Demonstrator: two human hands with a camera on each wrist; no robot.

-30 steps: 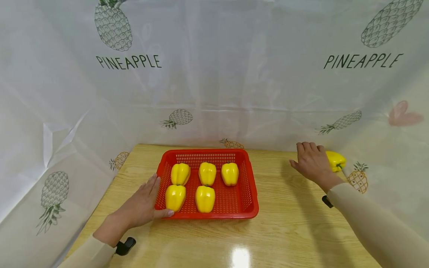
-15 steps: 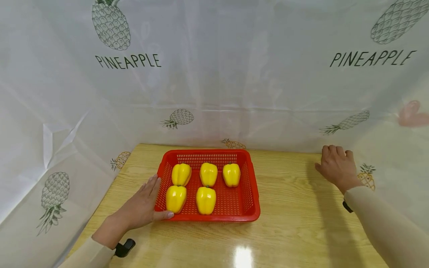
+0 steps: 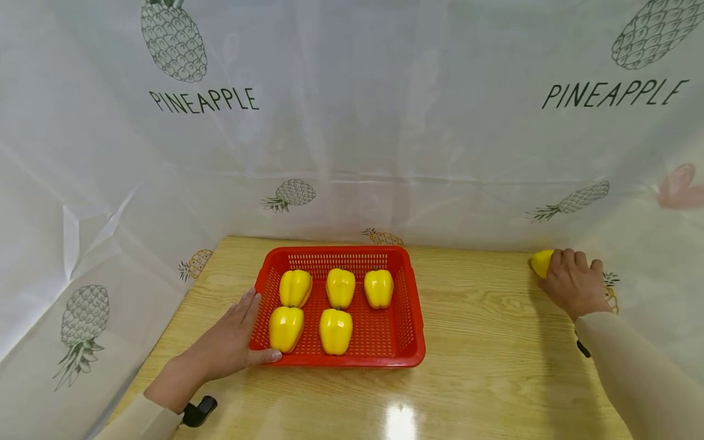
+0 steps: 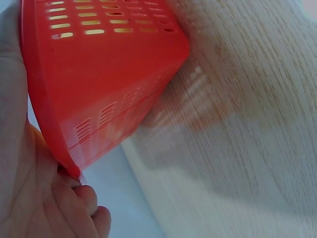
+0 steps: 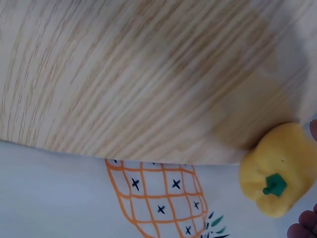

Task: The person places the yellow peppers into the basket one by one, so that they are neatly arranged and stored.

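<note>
A red plastic basket (image 3: 357, 362) stands on the wooden table with several yellow bell peppers inside, such as the one at its front left (image 3: 286, 329). My left hand (image 3: 222, 336) rests at the basket's left side, fingers extended along the rim and thumb on the front corner. In the left wrist view, fingertips lie right at the red rim (image 4: 52, 134). Far to the right, my right hand (image 3: 574, 282) grips another yellow bell pepper (image 3: 541, 263), partly hidden behind the fingers. Its green stem (image 5: 275, 184) shows in the right wrist view, with fingertips on either side.
The pale wooden table (image 3: 473, 342) ends close beyond the right hand's pepper. White sheeting (image 3: 352, 134) printed with pineapples hangs behind and along both sides. An orange printed pineapple (image 5: 161, 198) lies just past the table's edge.
My right hand moved right, over the lone pepper and then to its right side; the pepper now shows left of the fingers, shifted slightly leftward. My left hand stays at the basket.
</note>
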